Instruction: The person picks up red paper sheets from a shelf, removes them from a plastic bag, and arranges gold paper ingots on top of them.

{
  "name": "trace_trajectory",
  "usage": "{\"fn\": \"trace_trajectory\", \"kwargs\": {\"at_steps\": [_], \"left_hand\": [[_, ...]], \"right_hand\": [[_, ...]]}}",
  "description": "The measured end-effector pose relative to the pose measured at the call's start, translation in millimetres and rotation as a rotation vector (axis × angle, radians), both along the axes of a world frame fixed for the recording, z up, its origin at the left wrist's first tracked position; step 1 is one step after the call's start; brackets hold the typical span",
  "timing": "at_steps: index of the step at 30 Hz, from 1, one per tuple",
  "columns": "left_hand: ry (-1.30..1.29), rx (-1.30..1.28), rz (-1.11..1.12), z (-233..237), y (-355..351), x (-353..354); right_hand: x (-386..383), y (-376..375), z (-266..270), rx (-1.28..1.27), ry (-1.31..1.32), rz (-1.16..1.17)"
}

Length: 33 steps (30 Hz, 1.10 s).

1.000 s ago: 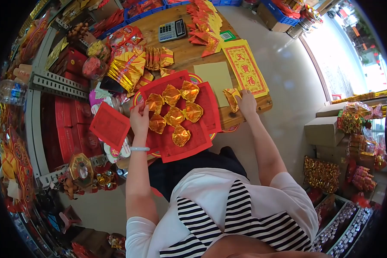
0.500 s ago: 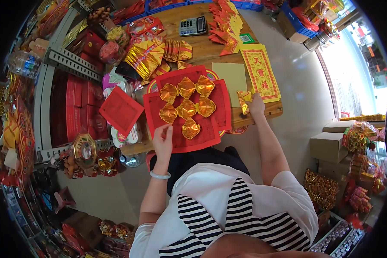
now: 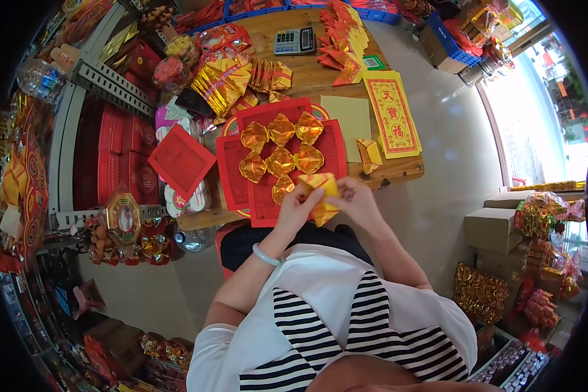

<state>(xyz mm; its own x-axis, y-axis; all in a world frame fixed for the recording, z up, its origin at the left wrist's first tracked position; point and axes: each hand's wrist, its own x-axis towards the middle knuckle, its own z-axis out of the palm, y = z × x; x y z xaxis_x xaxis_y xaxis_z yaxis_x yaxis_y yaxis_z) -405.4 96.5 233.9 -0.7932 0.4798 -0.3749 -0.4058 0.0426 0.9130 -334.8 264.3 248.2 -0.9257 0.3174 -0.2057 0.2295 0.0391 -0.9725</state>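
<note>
My left hand (image 3: 298, 205) pinches a piece of folded gold paper (image 3: 321, 201) over the front right of the red paper sheets (image 3: 262, 208). On the other side, my right hand (image 3: 357, 201) is closed at the paper's right edge, fingers bent. Several puffed gold paper ingots (image 3: 281, 161) sit in rows on the red sheets, the lowest partly hidden by my left hand. A flat folded gold piece (image 3: 370, 155) lies to the right, beside a plain tan sheet (image 3: 347, 124).
A stack of yellow printed paper (image 3: 393, 117) lies at the table's right edge. Behind are a calculator (image 3: 294, 41), red-and-gold folded papers (image 3: 343, 46) and gold bundles (image 3: 219, 85). A separate red square (image 3: 182, 162) lies at left, near a metal shelf (image 3: 114, 81).
My right hand has come left from the table's right side with a folded gold piece. My left hand has moved right and now grips that piece too.
</note>
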Motion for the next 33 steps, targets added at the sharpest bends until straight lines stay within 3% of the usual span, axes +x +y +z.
{"fn": "trace_trajectory", "kwargs": {"at_steps": [3,7,13,17,18,22,28,33], "left_hand": [[-0.141,-0.100,-0.052,5,-1,1],[-0.048,0.122,0.062,11,-8,10],[-0.142,0.125,-0.003,9,-23,10],[-0.727,0.663,0.110,41,-19,2],[-0.725,0.663,0.112,37,-21,1],[-0.900,1.054,-0.124,0,-35,-4],[-0.748,0.914,0.049,12,-31,9],[-0.540,0.785,0.072,36,-32,4]], "right_hand": [[3,-13,3,-0.070,-0.011,0.092],[5,-16,9,-0.196,-0.149,0.126],[-3,-24,13,-0.383,-0.177,0.156],[-7,-26,4,-0.705,-0.138,0.121],[-8,-26,4,-0.705,-0.138,0.123],[-9,-26,8,-0.914,-0.194,0.101],[-10,-26,12,-1.063,-0.160,0.191],[-11,-25,0,-1.295,-0.093,0.057]]}}
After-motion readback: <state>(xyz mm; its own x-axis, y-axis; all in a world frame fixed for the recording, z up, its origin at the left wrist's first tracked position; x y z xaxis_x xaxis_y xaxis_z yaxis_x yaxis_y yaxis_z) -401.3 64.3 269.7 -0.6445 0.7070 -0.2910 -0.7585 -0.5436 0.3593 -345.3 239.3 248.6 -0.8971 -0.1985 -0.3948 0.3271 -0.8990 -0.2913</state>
